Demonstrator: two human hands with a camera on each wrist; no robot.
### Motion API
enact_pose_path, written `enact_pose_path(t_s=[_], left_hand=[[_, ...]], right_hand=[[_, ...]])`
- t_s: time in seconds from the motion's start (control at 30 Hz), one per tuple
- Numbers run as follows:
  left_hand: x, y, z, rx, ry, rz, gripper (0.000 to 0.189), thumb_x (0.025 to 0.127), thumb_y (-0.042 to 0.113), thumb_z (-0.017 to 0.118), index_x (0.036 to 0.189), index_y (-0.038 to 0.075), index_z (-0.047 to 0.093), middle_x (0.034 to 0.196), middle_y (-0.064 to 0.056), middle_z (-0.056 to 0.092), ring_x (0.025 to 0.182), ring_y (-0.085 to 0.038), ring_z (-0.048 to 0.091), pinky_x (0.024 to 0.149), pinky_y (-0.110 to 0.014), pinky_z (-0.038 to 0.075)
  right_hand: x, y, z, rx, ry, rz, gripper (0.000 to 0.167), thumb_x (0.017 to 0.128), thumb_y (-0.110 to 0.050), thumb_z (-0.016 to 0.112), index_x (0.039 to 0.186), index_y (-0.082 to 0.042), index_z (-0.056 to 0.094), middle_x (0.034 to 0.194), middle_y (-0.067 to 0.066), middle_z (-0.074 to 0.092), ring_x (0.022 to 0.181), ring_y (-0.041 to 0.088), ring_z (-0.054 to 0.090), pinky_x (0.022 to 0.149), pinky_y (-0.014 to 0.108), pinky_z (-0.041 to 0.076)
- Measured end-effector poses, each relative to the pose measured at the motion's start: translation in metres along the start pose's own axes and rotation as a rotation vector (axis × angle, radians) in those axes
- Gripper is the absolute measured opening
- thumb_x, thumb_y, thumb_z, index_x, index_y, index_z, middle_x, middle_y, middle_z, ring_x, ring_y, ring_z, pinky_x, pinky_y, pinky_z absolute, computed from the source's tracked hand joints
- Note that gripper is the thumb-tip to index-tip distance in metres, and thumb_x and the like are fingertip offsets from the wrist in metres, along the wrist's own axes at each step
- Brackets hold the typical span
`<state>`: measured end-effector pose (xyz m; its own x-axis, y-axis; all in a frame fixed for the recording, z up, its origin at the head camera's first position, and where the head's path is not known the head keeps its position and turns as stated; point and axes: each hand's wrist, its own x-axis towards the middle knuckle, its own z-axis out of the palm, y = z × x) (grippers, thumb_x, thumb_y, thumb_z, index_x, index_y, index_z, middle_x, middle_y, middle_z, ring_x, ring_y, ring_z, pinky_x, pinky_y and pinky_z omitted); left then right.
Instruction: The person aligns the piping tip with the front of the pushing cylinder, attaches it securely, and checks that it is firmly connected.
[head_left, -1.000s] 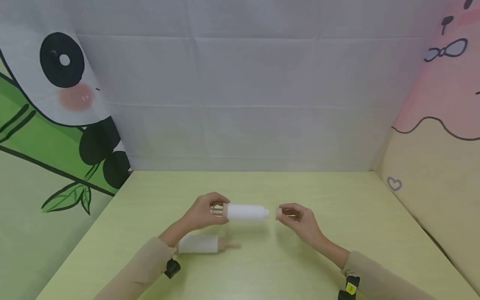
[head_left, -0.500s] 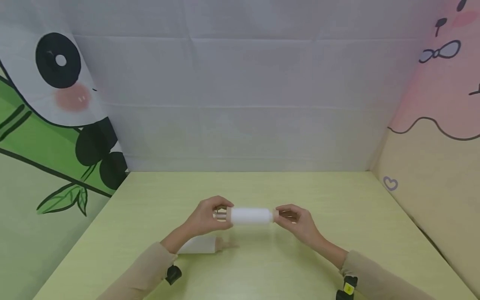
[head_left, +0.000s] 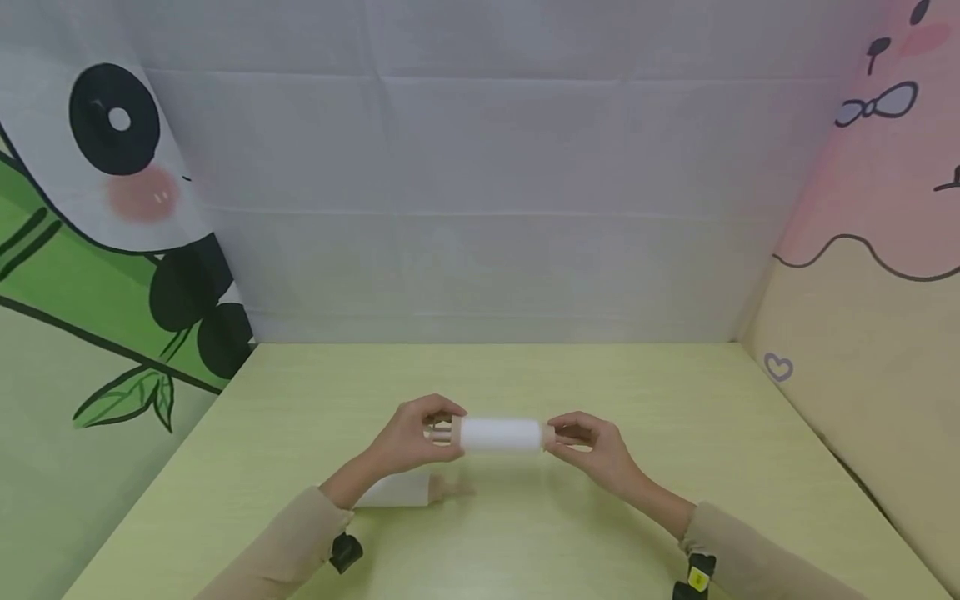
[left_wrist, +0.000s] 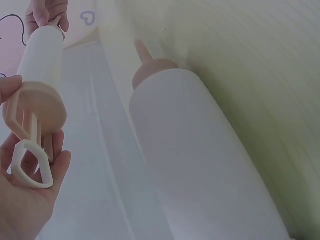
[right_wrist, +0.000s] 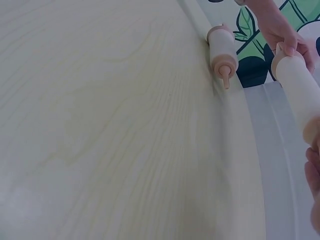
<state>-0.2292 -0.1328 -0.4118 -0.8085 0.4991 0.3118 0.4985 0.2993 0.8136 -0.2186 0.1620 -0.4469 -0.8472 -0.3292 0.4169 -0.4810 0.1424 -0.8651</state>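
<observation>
My left fingers [head_left: 445, 403] grip a white tube [head_left: 500, 434], my right fingers [head_left: 576, 419] its end cap [head_left: 548, 436]; another tube [head_left: 396, 490] lies on the desk [head_left: 585, 542].

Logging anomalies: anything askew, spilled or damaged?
Nothing stands out. The white tube in the left hand and the tan cap in the right hand look undamaged; the second tube lies on its side, and the table shows no spill.

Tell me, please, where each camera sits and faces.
Head: on the head, facing forward and down at left hand, right hand and held tube; sleeves show.
Left wrist: on that wrist, facing the lying tube and held tube; both hands show.
Right wrist: on that wrist, facing across the table; both hands show.
Shared: both wrist views show both tubes.
</observation>
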Motion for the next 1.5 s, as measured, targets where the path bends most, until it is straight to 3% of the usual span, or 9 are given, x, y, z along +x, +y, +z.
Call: enact_pose_path(t_s=[0.37, 0.63, 0.83, 1.07, 1.13, 1.33, 1.5], left_hand=[[-0.006, -0.004, -0.006, 0.0, -0.029, -0.037, 0.037, 0.074, 0.01, 0.074, 0.108, 0.004, 0.06, 0.107, -0.013, 0.059, 0.1, -0.03, 0.059, 0.076, -0.026, 0.052], [-0.009, -0.006, -0.003, -0.029, -0.019, -0.043, 0.036, 0.073, 0.009, 0.074, 0.107, 0.005, 0.061, 0.105, -0.011, 0.059, 0.099, -0.027, 0.059, 0.075, -0.025, 0.052], [-0.009, -0.001, -0.001, -0.025, -0.005, -0.038, 0.037, 0.072, 0.0, 0.073, 0.107, 0.003, 0.06, 0.105, -0.013, 0.058, 0.098, -0.031, 0.058, 0.076, -0.025, 0.052], [-0.01, 0.029, -0.003, 0.001, 0.001, -0.022, 0.034, 0.072, -0.004, 0.07, 0.105, -0.003, 0.06, 0.103, -0.017, 0.058, 0.096, -0.036, 0.058, 0.075, -0.027, 0.052], [-0.011, 0.026, -0.003, -0.003, 0.004, -0.029, 0.035, 0.072, -0.003, 0.071, 0.105, -0.001, 0.06, 0.104, -0.016, 0.058, 0.097, -0.034, 0.059, 0.075, -0.027, 0.052], [-0.012, 0.031, -0.004, -0.002, 0.011, -0.029, 0.034, 0.071, -0.005, 0.07, 0.104, -0.002, 0.06, 0.103, -0.016, 0.059, 0.096, -0.034, 0.059, 0.075, -0.027, 0.052], [-0.013, 0.031, -0.005, -0.003, 0.004, -0.012, 0.034, 0.071, -0.006, 0.07, 0.103, -0.002, 0.06, 0.103, -0.016, 0.059, 0.095, -0.035, 0.059, 0.075, -0.027, 0.052]], right_hand=[[-0.002, -0.004, 0.002, -0.001, -0.044, -0.118, 0.027, 0.076, 0.003, 0.069, 0.102, 0.001, 0.062, 0.099, 0.018, 0.062, 0.089, 0.011, 0.063, 0.077, 0.027, 0.052], [-0.002, 0.0, 0.002, 0.031, -0.062, -0.067, 0.028, 0.077, 0.006, 0.067, 0.103, 0.005, 0.06, 0.101, 0.023, 0.061, 0.089, 0.013, 0.064, 0.076, 0.032, 0.053], [-0.002, -0.001, 0.001, 0.042, -0.055, -0.023, 0.027, 0.078, 0.002, 0.067, 0.105, 0.005, 0.061, 0.101, 0.023, 0.062, 0.088, 0.008, 0.064, 0.073, 0.028, 0.053], [-0.001, -0.014, 0.003, -0.043, -0.016, -0.21, 0.027, 0.074, 0.009, 0.068, 0.1, 0.006, 0.061, 0.1, 0.02, 0.056, 0.09, 0.01, 0.059, 0.07, 0.034, 0.054], [-0.001, -0.014, 0.003, -0.059, -0.018, -0.264, 0.029, 0.073, 0.01, 0.069, 0.1, 0.006, 0.06, 0.097, 0.018, 0.057, 0.089, 0.012, 0.059, 0.068, 0.035, 0.054], [-0.002, -0.028, 0.004, -0.091, -0.038, -0.325, 0.03, 0.07, 0.015, 0.068, 0.098, 0.008, 0.058, 0.094, 0.021, 0.058, 0.086, 0.027, 0.059, 0.066, 0.044, 0.053], [-0.002, -0.03, 0.003, -0.128, -0.054, -0.373, 0.03, 0.07, 0.017, 0.067, 0.096, 0.008, 0.058, 0.094, 0.02, 0.058, 0.085, 0.026, 0.06, 0.064, 0.04, 0.054]])
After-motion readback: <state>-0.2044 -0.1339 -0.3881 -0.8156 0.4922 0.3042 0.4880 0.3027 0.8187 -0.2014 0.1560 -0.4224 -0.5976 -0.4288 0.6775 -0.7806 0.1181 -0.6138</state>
